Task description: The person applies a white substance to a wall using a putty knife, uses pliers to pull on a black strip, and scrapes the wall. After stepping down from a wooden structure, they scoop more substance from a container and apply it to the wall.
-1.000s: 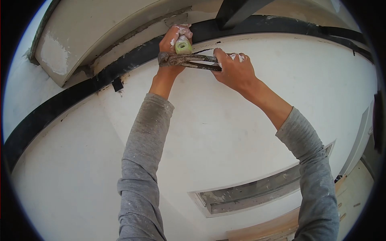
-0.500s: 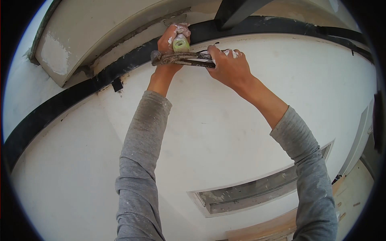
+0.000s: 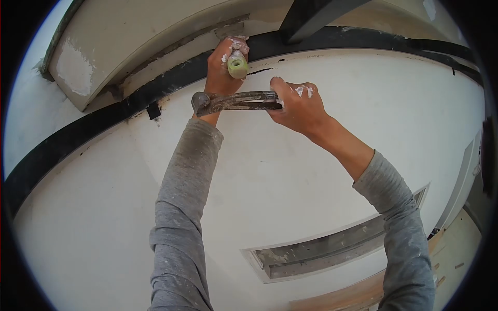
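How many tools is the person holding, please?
2: a green-handled tool in the left hand, and a dark metal tool in the right hand.

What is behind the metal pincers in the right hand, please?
Behind the pincers, parts of the left wrist and white surface show; whatever the head and handles cover cannot be seen.

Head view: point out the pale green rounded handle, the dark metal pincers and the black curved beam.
Pale green rounded handle (image 3: pixel 238 71): head view, near end.
Dark metal pincers (image 3: pixel 201 103): head view, joined end.
Black curved beam (image 3: pixel 67 135): head view, left stretch.
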### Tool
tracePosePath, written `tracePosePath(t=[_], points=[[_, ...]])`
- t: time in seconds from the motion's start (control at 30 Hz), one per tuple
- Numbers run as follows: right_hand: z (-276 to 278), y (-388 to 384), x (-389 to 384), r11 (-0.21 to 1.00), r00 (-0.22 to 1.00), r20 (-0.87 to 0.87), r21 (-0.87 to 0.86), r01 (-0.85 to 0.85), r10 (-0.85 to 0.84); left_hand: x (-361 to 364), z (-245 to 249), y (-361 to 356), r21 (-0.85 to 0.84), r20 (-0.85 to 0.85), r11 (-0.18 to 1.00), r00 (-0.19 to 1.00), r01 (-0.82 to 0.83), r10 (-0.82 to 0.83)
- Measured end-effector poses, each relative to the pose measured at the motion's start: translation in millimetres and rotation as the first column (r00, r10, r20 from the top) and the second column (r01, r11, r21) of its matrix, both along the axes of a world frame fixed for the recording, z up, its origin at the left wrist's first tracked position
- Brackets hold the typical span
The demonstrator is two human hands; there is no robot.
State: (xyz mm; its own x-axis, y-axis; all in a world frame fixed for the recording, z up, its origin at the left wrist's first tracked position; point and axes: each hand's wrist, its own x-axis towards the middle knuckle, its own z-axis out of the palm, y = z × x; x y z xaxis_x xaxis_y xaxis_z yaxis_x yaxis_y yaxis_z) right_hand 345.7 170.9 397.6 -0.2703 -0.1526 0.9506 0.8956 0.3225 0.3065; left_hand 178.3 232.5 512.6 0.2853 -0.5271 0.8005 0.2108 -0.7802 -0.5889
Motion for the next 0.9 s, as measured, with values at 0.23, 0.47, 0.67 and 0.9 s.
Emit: tracePosePath(t=[0.23,0.47,0.67,0.9], points=[[-6,-4,0,0.996,0.996,-0.040,-0.042,0.075,-0.077,-2,-7,-1,0.032,0.012,0.999,0.999,-0.036,0.036],[12,0,-2,0.976,0.975,-0.076,-0.090,0.199,-0.206,-2,3,6,-0.004,0.018,1.000,1.000,0.012,-0.012],[-9,-26,0,0.998,0.999,-0.020,-0.026,0.049,-0.049,-2,-14,-6,-0.099,-0.017,0.995,1.000,-0.016,0.014],[-34,-28,19,0.995,0.997,0.080,-0.100,0.014,-0.006,0,-30,-19,-0.073,-0.087,0.993,0.992,0.090,-0.096]])
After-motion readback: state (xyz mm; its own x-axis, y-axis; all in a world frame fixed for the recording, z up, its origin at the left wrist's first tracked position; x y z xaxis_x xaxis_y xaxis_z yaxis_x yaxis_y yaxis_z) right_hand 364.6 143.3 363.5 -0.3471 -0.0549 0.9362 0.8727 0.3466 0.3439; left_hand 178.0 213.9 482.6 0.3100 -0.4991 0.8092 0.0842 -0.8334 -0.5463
